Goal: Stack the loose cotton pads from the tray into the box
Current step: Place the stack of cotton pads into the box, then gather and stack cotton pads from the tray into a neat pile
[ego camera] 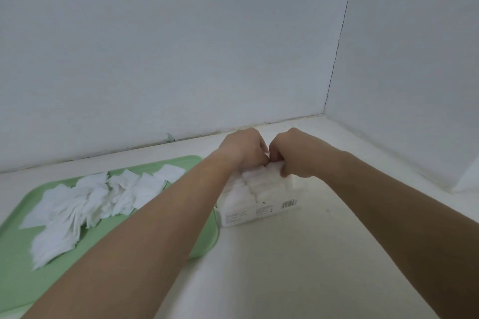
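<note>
A white box (261,211) with a barcode stands on the table just right of the green tray (18,267). White cotton pads (255,181) fill its open top. My left hand (243,149) and my right hand (293,154) meet over the box, fingers curled down onto the pads in it. The fingertips are hidden between hands and pads. Several loose white cotton pads (85,202) lie scattered in a heap on the tray.
The white table (298,267) ends at a white wall behind and a second wall on the right, forming a corner (324,112). My forearms cross the tray's right edge and the table in front of the box.
</note>
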`<move>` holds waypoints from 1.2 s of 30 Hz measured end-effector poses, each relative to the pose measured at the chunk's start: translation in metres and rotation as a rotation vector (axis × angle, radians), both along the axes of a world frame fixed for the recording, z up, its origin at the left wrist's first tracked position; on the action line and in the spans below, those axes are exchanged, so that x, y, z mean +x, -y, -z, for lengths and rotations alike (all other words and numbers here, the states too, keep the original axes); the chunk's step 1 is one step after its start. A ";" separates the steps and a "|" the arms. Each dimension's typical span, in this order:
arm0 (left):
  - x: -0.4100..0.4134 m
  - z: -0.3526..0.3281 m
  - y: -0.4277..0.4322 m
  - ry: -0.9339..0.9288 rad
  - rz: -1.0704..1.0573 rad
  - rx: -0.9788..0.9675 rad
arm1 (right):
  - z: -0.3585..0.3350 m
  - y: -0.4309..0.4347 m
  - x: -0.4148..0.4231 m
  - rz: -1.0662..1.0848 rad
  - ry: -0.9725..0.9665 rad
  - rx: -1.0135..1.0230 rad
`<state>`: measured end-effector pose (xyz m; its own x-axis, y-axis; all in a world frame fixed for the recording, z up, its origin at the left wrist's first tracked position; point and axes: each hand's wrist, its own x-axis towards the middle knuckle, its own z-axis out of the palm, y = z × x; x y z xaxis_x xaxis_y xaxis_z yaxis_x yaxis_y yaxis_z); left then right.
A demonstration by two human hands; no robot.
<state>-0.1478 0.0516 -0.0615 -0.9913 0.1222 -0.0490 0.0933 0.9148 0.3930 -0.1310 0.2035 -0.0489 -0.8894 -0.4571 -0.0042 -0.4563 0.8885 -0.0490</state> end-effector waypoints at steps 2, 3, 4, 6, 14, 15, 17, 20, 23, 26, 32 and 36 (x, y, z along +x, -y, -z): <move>0.004 -0.001 -0.001 0.029 -0.011 0.069 | -0.007 -0.004 0.000 0.003 0.010 -0.039; 0.006 -0.002 -0.002 0.052 -0.014 0.119 | -0.009 -0.005 0.000 0.009 0.000 -0.049; 0.008 -0.003 -0.003 0.072 -0.015 0.169 | -0.009 -0.006 0.001 0.024 -0.010 -0.051; 0.015 -0.005 -0.006 0.102 -0.010 0.215 | -0.006 -0.006 0.004 0.064 -0.027 -0.032; 0.021 0.004 -0.013 0.013 0.006 0.023 | -0.011 -0.007 0.011 0.180 0.025 -0.052; 0.022 0.006 -0.011 -0.015 -0.010 0.048 | -0.014 -0.008 0.010 0.189 0.025 -0.072; 0.029 0.005 -0.007 -0.056 -0.051 0.174 | -0.020 -0.006 0.012 0.209 0.019 -0.156; 0.046 -0.003 0.008 -0.131 -0.096 0.328 | -0.027 0.007 0.018 0.204 0.014 -0.357; 0.074 -0.009 0.044 -0.205 -0.141 0.370 | -0.031 0.033 0.034 0.150 0.024 -0.504; 0.104 -0.006 0.087 -0.243 -0.219 0.413 | -0.030 0.064 0.049 0.069 0.088 -0.618; 0.160 0.003 0.182 -0.242 -0.518 0.694 | -0.018 0.143 0.069 -0.015 0.254 -0.726; 0.182 0.005 0.222 -0.256 -0.653 0.885 | 0.004 0.191 0.071 -0.031 0.285 -0.659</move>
<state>0.0343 -0.1708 -0.0665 -0.8466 -0.5320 0.0117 -0.1297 0.2277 0.9650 -0.0600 0.0127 -0.0528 -0.8815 -0.4694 0.0515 -0.3705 0.6198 -0.6918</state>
